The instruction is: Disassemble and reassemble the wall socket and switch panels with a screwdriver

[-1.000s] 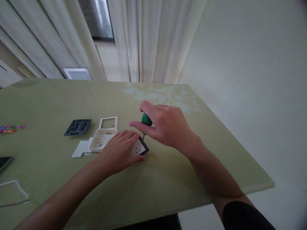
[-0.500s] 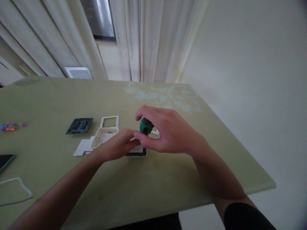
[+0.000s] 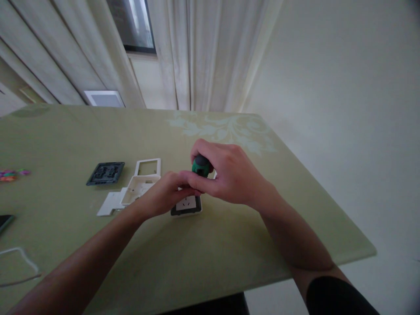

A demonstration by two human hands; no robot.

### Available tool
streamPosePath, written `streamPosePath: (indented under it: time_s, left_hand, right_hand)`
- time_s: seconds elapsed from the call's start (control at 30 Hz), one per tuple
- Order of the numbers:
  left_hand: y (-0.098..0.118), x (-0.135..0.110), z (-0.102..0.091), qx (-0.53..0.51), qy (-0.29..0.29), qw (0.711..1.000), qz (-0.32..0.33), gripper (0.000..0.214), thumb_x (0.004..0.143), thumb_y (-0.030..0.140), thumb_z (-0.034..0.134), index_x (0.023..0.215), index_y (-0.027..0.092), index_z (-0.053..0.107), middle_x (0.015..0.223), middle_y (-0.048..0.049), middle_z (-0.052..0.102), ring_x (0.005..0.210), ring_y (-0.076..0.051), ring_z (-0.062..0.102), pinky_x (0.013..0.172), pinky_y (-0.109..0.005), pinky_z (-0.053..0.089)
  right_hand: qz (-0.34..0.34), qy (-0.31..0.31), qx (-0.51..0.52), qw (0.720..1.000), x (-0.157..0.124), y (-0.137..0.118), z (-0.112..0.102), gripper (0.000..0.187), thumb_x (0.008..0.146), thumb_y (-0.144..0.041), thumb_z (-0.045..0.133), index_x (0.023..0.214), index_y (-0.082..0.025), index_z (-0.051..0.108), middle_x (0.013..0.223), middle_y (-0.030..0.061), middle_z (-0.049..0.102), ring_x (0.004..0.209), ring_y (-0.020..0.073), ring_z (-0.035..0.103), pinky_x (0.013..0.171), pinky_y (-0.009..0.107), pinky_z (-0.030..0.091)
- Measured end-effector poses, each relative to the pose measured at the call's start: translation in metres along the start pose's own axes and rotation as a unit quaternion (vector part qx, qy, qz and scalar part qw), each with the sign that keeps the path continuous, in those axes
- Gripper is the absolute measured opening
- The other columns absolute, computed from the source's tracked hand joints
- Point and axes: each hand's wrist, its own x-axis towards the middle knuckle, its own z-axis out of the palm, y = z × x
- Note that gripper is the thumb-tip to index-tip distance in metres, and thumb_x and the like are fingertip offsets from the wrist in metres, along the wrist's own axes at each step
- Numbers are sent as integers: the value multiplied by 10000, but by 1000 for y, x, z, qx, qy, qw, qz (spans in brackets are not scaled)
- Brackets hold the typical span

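My right hand (image 3: 226,173) is wrapped round the green and black handle of a screwdriver (image 3: 201,166), which points down. Its shaft and tip are hidden behind my fingers. Against the fingers of my right hand, my left hand (image 3: 169,194) is closed in a pinch just below the handle; what it holds is hidden. Under both hands lies a wall socket (image 3: 186,204) with a white face, a dark surround and a white edge. My hands cover its far part.
Left of the socket are an open white mounting box (image 3: 133,190), a white frame (image 3: 148,167), a white plate (image 3: 107,204) and a dark square panel (image 3: 105,173). A white cable (image 3: 24,254) and small colourful pieces (image 3: 12,175) lie at the table's left.
The fingers of my right hand have closed further round the screwdriver handle, and the hand sits slightly higher. More of the socket's face shows below my left hand. The view has shifted a little.
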Motion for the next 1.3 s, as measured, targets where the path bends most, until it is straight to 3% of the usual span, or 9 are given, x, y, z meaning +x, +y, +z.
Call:
streamPosePath:
  time_s: [0.13,0.33,0.53,0.63,0.73,0.9,1.0,1.13,1.3]
  left_hand:
    - [-6,-3,2,54,4,998,-35,267,986,407,688,860,189,778,801,-23,796,766,-225,740,657,-299,589]
    - [-8,-17,-1,276,-67,959,-14,474,751,390,936,1136,193,742,1159,-137,781,1093,-400,721,941,-530,586]
    - [-11,-17,-3,203,-83,975,5,397,848,361,862,1190,212,727,1212,-115,771,1146,-355,706,991,-492,574]
    - [-4,-13,-4,100,-57,993,13,196,990,311,680,1147,213,744,1051,-46,794,1000,-269,730,914,-395,593]
    - [2,-9,-3,18,-32,999,19,234,1050,278,558,1023,200,777,942,-8,801,861,-205,720,788,-304,589]
    - [0,-2,2,-1,32,999,-30,282,953,306,729,702,179,724,736,15,761,703,-174,688,647,-258,555]
    - [-2,1,3,-25,47,998,-40,182,870,317,837,779,179,760,781,11,780,754,-184,714,679,-261,572]
    - [-4,0,3,-44,-6,999,-30,200,948,320,752,801,186,777,810,4,787,756,-177,715,660,-254,550]
    - [-1,-3,4,33,49,997,-45,261,911,458,810,937,202,768,840,2,794,771,-212,727,681,-296,550]
  right_hand:
    - [18,0,-12,1000,0,1,1,363,1001,-535,659,887,-199,583,775,-19,638,670,133,535,664,292,321]
    - [-38,-56,45,997,-3,2,-9,161,987,-275,626,1123,-204,579,1032,26,691,863,164,609,785,295,413]
    - [-25,-44,0,999,-3,1,-8,114,994,-311,601,1049,-213,582,955,15,657,830,179,570,749,310,388]
    - [-39,-39,15,998,-3,1,-9,102,976,-270,588,1053,-202,589,967,14,651,830,174,570,754,311,402]
    - [-53,-28,25,998,-4,0,-10,183,938,-251,633,1109,-196,598,1055,34,652,901,184,584,800,315,431]
    - [-46,13,25,999,-3,3,-6,223,997,-388,703,1068,-200,607,1060,39,685,910,183,601,800,313,429]
    - [-46,15,31,998,-2,5,-3,195,990,-329,718,1083,-198,608,1054,31,712,896,171,620,798,302,419]
    - [-34,13,33,999,-1,6,-2,240,970,-338,737,1113,-200,603,1046,27,723,870,167,626,790,294,414]
    - [-23,1,53,998,-1,7,2,251,973,-326,747,1135,-203,601,988,-2,718,773,132,615,747,274,414]
